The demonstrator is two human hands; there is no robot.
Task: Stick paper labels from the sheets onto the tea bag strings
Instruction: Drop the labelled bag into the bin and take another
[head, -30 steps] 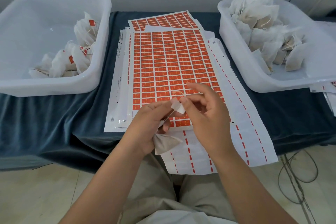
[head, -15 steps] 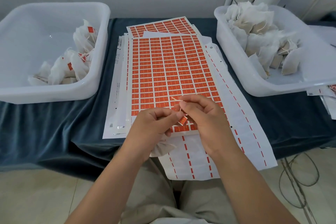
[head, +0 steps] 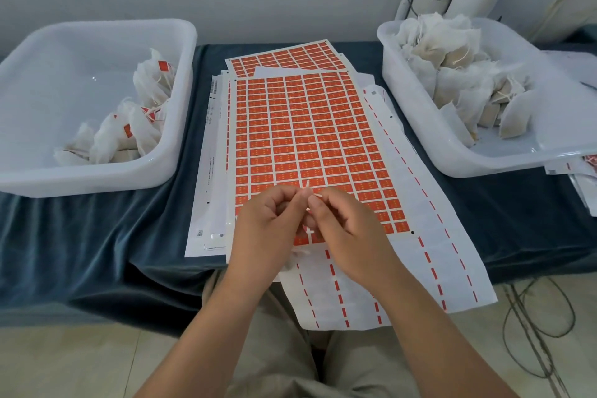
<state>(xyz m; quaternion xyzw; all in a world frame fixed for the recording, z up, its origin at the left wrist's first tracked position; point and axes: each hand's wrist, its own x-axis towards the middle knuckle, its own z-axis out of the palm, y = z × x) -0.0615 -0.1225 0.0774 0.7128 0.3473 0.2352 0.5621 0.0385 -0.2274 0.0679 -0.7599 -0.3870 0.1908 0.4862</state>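
— While labelled bags [head: 147, 126] lie in the left tub [head: 97, 186], what do the hands grip?
— Left hand [head: 268, 229] and right hand [head: 349, 236], fingers curled, pinch a label [head: 307, 186] between their tips above the near end of the sheet [head: 307, 126]. Unlabelled bags [head: 458, 81] fill the right tub [head: 416, 113] on the dark cloth [head: 129, 236].

no legible text, orange label sheet [head: 310, 126] print too small to read
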